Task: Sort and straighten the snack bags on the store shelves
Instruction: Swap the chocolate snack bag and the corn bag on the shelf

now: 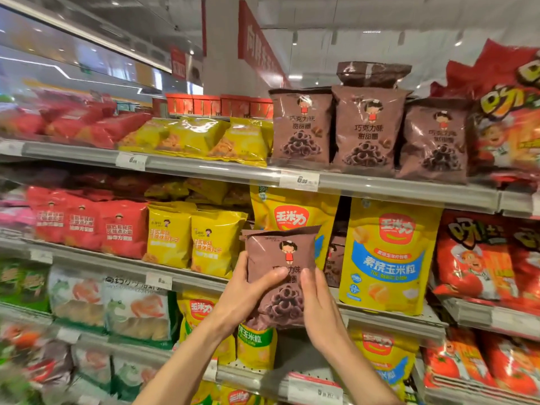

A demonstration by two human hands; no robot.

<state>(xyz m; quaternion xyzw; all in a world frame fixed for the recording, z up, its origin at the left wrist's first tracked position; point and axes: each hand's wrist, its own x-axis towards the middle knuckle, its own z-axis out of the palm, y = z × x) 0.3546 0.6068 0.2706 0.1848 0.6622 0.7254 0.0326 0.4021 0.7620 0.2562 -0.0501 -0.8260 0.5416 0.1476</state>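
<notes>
Overhead white ceiling, metal shelf (222,171) rows, left hand (248,290), right hand (320,305) gripping brown bag (280,258)

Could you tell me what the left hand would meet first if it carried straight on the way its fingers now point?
The left hand already grips the brown snack bag, so that bag comes first. Further up and to the right, probably the yellow corn bag behind it, though depth is hard to judge.

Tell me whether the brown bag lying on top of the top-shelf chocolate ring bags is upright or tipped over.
Tipped over. The dark brown bag lies flat across the tops of the upright chocolate ring bags, its crimped edge facing sideways.
</notes>
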